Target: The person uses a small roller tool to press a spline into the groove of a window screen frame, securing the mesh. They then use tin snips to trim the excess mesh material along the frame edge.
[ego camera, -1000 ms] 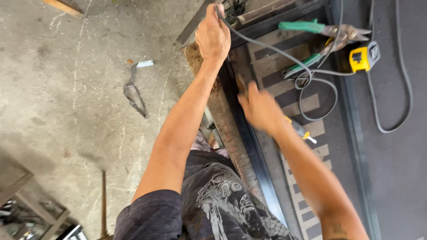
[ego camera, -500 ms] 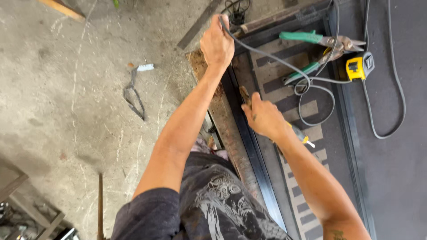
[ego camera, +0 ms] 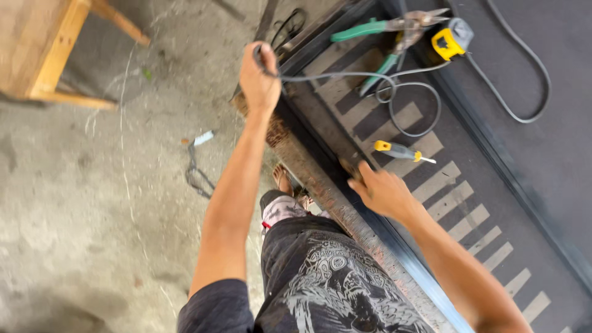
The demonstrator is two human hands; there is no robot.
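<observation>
Gripping grey cable (ego camera: 345,76), left hand (ego camera: 259,77), end hidden

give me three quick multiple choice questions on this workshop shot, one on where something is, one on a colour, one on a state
1. Where does the small yellow-handled screwdriver lie?
A. on the concrete floor
B. on the dark slotted metal panel
C. on the wooden table

2. What colour are the handles of the snips at the top?
A. green
B. red
C. blue

3. What is the left hand doing?
A. resting flat and open
B. closed around a grey cable
C. holding the tape measure

Answers:
1 B, it rests on the panel just beyond the right hand.
2 A, both handles show green.
3 B, its fingers curl around the cable, which runs off to the right.
</observation>
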